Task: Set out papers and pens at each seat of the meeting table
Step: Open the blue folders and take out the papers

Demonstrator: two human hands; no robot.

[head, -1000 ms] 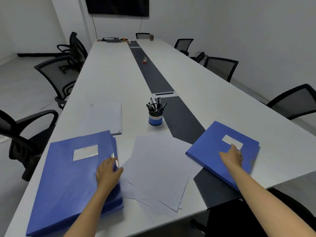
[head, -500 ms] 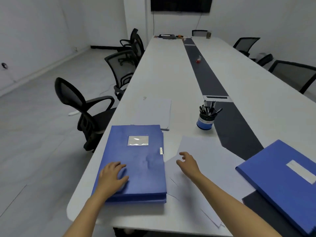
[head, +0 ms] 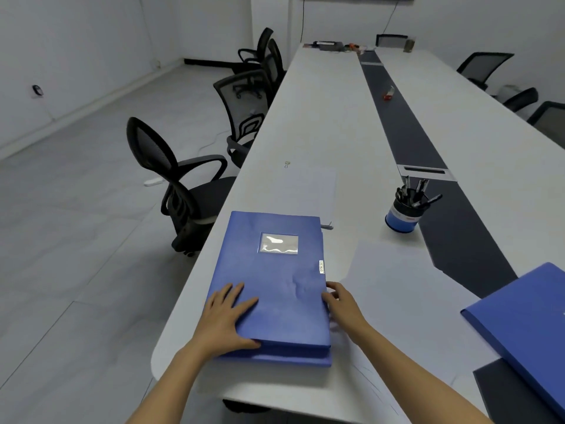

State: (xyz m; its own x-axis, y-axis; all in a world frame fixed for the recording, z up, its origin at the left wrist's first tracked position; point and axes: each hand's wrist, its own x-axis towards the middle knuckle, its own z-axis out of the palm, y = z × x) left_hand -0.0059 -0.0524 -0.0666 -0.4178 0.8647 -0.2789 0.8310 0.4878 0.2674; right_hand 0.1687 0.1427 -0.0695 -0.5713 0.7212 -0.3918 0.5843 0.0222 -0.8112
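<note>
A stack of blue folders (head: 275, 276) lies at the near left corner of the long white meeting table (head: 330, 117). My left hand (head: 226, 316) rests flat on the top folder's near left corner, fingers spread. At the folder's right edge my right hand (head: 342, 304) has its fingertips touching the cover. Loose white papers (head: 394, 289) are spread on the table to the right of the stack. Beyond them stands a blue cup of pens (head: 403, 212). Another sheaf of white paper (head: 308, 191) lies just past the folders.
A second blue folder (head: 526, 325) lies at the near right. Black office chairs (head: 183, 185) line the left side, and more stand at the far right (head: 483, 68). A small binder clip (head: 286, 164) and a red item (head: 388, 93) sit further up the table.
The view has swung left. My right hand left the right-hand folder, crossed over the loose papers and reached the stack's right edge. My left hand moved to the stack's near left corner.
</note>
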